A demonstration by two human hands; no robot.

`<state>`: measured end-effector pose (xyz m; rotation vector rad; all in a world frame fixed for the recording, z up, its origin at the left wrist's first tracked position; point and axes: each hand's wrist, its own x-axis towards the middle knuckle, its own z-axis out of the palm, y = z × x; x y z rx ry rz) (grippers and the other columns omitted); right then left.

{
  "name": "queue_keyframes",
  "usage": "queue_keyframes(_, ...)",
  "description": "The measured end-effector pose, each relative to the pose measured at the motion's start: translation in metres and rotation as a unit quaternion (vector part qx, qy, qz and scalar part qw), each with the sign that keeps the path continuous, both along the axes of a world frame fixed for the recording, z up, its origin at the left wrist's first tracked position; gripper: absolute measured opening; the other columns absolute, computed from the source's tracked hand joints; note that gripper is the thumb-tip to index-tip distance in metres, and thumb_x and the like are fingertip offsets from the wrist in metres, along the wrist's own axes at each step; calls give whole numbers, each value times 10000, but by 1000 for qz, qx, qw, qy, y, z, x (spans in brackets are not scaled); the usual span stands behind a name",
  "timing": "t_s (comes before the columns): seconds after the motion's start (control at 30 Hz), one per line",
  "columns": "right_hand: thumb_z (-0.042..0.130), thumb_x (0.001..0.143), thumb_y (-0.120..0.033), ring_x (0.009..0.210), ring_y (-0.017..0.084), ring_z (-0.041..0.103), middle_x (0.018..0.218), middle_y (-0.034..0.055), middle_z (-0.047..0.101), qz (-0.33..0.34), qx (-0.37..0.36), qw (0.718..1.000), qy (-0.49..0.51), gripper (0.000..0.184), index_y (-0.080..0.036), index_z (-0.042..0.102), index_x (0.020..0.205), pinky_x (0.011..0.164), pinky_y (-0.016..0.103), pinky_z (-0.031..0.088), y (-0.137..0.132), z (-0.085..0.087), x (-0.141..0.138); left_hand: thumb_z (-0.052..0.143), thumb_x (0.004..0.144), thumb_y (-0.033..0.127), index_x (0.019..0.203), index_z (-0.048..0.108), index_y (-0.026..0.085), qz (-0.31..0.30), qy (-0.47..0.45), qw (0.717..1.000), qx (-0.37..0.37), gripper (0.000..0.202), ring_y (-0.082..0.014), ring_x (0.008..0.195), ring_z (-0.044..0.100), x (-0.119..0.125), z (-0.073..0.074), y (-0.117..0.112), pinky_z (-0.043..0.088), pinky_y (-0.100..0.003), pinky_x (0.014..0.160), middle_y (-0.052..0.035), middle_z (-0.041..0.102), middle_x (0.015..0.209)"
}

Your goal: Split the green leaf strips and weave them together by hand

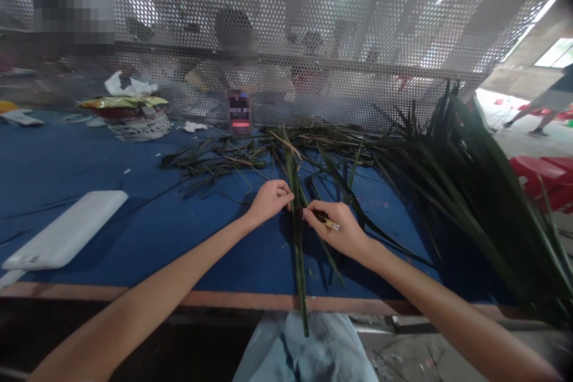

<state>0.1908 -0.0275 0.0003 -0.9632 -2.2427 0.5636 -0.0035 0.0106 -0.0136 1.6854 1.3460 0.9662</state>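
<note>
A long green palm leaf strip (298,250) lies across the blue tabletop (179,233) and hangs over its front edge toward my lap. My left hand (270,199) pinches the strip from the left, fingers closed on it. My right hand (338,227) is closed around a small yellowish tool (330,224), perhaps a blade, its fingertips touching the same strip just beside my left hand. More loose leaf strips (250,152) are scattered behind the hands.
A big bundle of long green leaves (474,191) fills the right side. A white flat object (67,230) lies at left. A basket with wrappers (132,116) stands at back left. A perforated metal screen (313,30) backs the table, a person behind it. Red stools (546,176) stand at right.
</note>
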Motion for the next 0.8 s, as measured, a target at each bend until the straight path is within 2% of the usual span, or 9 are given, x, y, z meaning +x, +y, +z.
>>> queue_keyframes(0.4,487,907,-281,562,110,557,635,0,636,-8,-24,1000,-7,234,-179,652,775,556,206,353,-1,5,0,550,739,206,648,541,169,-8,41,999,9,99,-132,502,596,0,-1,0,401,-215,521,-7,645,530)
queue_keyframes(0.67,478,902,-234,531,96,536,625,0,619,9,40,998,-44,201,-177,629,782,535,206,323,-6,2,0,548,756,224,648,525,173,-11,50,999,10,122,-141,511,596,1,-2,0,416,-228,540,-5,635,527)
queue_keyframes(0.73,471,904,-218,560,104,554,640,6,619,21,60,997,-53,190,-179,610,780,551,209,330,-7,1,0,538,782,243,664,526,174,-19,76,997,10,137,-147,523,594,0,0,-1,421,-241,551,-8,636,539)
queue_keyframes(0.8,466,907,-211,595,114,574,656,11,619,30,75,995,-59,185,-182,595,777,570,212,341,-7,0,0,559,795,268,702,543,174,-14,127,991,42,133,-158,568,594,-1,4,-4,437,-262,592,-8,630,565)
